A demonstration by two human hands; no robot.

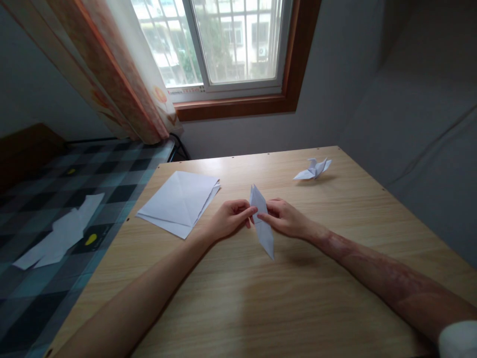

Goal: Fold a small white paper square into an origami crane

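A folded white paper, long and diamond-shaped, is held between my two hands above the wooden table. My left hand pinches its left edge, thumb on the near face and fingers behind. On the opposite edge my right hand grips it the same way, thumb across the middle. The paper's split tip points away from me and its single point hangs toward me. Left of my left hand lies a stack of square white sheets, the top one creased. A finished paper crane sits near the far right corner.
To the left, a bed with a checkered cover adjoins the table, with white paper scraps on it. Beyond the table's far edge are a wall, a barred window and an orange patterned curtain. A cable runs along the right wall.
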